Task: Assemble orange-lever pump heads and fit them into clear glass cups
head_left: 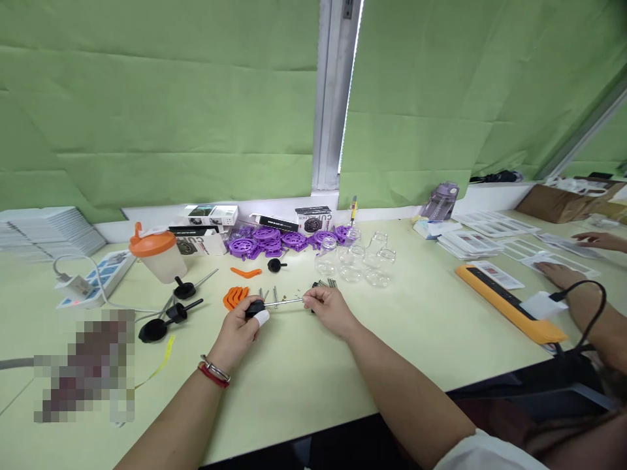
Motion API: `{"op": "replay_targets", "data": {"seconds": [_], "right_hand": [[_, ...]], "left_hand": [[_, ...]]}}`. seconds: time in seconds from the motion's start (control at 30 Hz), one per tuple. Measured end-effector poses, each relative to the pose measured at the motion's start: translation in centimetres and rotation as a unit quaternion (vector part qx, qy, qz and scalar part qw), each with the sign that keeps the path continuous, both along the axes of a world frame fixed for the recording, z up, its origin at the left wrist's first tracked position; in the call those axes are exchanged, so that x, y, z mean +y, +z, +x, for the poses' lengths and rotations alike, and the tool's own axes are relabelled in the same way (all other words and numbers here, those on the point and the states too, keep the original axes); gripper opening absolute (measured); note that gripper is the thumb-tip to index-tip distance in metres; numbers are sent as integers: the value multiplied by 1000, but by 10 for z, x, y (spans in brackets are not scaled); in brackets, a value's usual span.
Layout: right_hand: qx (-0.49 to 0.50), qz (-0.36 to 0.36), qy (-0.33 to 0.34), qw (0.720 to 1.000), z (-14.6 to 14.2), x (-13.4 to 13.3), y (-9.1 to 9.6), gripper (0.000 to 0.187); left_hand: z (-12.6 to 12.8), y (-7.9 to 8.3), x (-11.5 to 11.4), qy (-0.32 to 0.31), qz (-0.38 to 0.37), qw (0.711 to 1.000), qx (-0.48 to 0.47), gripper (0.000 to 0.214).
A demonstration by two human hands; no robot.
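Observation:
My left hand [240, 326] is closed round a black knob [255, 307] from which a thin metal rod [284, 302] sticks out to the right; one fingertip wears a white cot. My right hand [329, 307] pinches the rod's far end with thumb and fingers. Both hands hover just above the pale green table [304, 372]. Orange curved pieces [235, 296] lie just left of the knob, and small springs and screws [329, 283] lie behind my right hand.
Purple round parts [267, 240], clear glass jars [362, 261], small boxes [208, 215], an orange-lidded cup [157, 254], more black knobs with rods [183, 288] and a power strip [100, 277] lie around. At the right, another person's hands [563, 274] work near an orange tool [509, 301].

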State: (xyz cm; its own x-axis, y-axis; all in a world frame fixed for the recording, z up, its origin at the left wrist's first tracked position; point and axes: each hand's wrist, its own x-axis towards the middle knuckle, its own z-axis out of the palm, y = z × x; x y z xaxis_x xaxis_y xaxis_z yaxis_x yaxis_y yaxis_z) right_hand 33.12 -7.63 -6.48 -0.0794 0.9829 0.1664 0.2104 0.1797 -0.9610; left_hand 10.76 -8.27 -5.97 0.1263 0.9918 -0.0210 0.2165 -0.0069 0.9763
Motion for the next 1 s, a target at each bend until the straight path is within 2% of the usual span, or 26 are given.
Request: {"op": "replay_targets", "data": {"seconds": [0.4,1.0], "right_hand": [[-66,32,7,997,1,0,-1,29],[-116,51,20,992,1,1,-2,30]], "left_hand": [[0,0,-1,-2,0,1000,3,35],[1,4,-5,-8,11,1000,24,34]]}}
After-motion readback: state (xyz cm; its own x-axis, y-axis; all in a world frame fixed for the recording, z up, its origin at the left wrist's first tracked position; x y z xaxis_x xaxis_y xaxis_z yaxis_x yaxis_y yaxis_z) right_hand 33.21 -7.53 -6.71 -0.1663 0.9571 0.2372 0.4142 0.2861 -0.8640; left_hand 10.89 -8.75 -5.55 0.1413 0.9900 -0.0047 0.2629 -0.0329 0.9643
